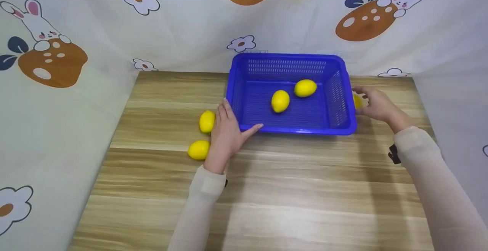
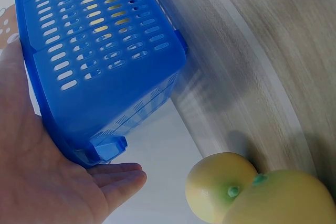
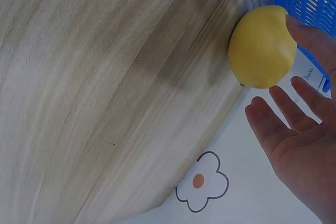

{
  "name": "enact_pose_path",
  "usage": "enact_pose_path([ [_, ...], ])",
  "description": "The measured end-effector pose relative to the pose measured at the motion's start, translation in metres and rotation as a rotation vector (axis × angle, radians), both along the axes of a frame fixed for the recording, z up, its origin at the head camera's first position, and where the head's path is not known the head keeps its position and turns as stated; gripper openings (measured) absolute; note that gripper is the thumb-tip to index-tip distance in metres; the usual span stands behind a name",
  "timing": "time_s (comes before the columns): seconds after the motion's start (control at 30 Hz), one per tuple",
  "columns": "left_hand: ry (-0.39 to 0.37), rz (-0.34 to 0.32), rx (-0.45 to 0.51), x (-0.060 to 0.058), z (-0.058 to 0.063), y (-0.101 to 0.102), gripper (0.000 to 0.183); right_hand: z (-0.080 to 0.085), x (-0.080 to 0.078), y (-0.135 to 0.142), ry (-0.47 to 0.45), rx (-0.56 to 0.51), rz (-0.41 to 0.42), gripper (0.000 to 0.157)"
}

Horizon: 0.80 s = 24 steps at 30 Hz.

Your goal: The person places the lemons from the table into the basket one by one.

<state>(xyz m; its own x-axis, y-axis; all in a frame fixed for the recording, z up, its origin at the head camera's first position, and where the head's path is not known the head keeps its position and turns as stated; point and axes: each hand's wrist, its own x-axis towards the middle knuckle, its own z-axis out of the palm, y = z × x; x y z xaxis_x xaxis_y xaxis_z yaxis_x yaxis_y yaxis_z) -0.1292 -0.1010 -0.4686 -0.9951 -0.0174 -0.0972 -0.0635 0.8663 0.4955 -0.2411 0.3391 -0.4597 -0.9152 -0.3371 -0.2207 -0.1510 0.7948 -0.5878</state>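
Note:
A blue plastic basket (image 1: 291,130) with slotted sides stands at the back of the wooden table, two lemons (image 1: 280,101) lying on its floor. Against its front-left corner rests my left hand (image 1: 227,133), fingers straight along the outside and thumb over the front rim. Just left of that hand lie two more lemons (image 2: 220,182) on the table. Outside the basket's right wall sits another lemon (image 3: 262,46), mostly hidden behind the rim in the head view. My right hand (image 3: 304,135) is beside it, its fingers spread and loosely bent, not closed round it.
The wooden table top (image 1: 289,197) extends in front of the basket. A pale cloth (image 1: 183,34) printed with rabbits and flowers rises behind the table and along both sides, close behind the basket.

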Motion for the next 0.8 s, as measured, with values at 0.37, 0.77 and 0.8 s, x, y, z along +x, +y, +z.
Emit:
enact_pose_path([
  [0.37,0.017,0.003,-0.006,0.001,-0.001,0.001,0.135,-0.012,-0.006,0.000,0.012,-0.024,-0.004,0.070],
  [0.77,0.011,0.000,-0.008,0.000,0.000,0.000,0.136,-0.025,-0.012,-0.001,0.062,-0.039,0.002,0.067],
  [0.8,0.007,0.001,-0.010,0.000,0.000,0.000,0.136,-0.026,-0.013,-0.001,0.064,-0.039,0.002,0.067],
])
